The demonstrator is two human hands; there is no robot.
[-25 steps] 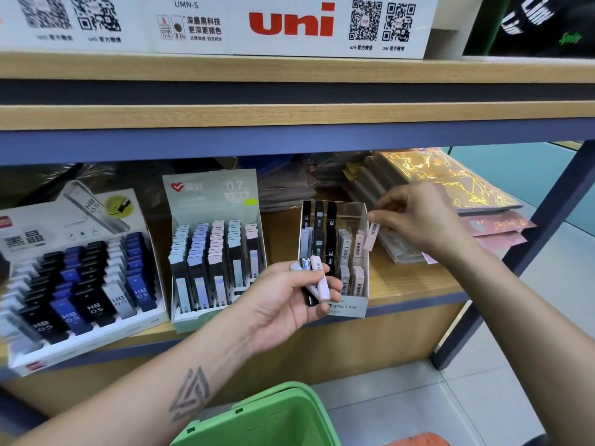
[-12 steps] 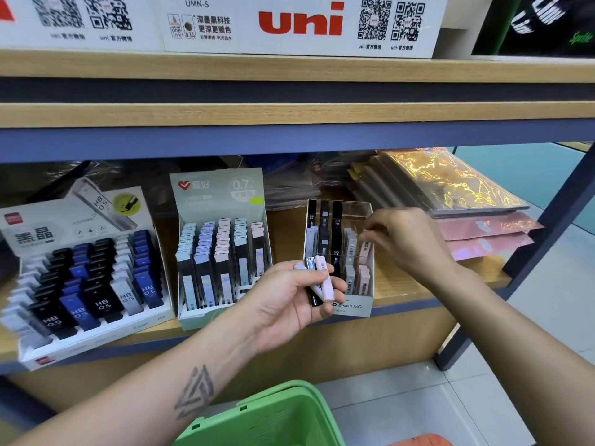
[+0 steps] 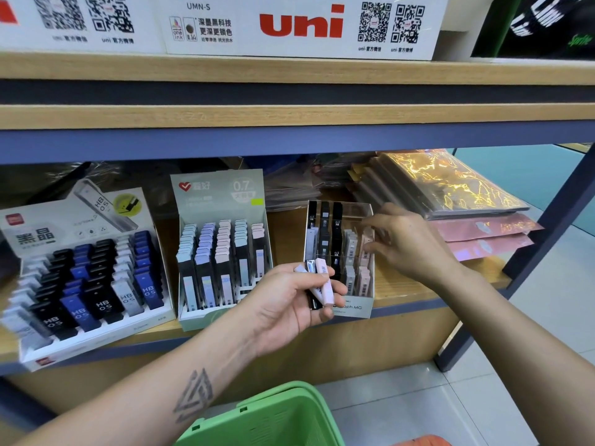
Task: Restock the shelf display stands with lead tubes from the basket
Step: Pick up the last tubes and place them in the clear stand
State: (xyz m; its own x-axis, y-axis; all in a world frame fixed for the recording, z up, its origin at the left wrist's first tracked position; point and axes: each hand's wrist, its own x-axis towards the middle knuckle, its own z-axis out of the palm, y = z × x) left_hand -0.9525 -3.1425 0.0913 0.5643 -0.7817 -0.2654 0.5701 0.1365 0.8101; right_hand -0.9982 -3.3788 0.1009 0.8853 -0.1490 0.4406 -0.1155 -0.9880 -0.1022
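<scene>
Now, lead tubes in left grip

Glossy folders stacked right; uni box above.

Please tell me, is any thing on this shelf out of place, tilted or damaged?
Nothing stands out as damaged or spilled. The lead tubes stand in tidy rows in all three display stands. The clear stand has some unfilled slots at the front, where the right hand works. The left hand grips spare tubes.
</scene>
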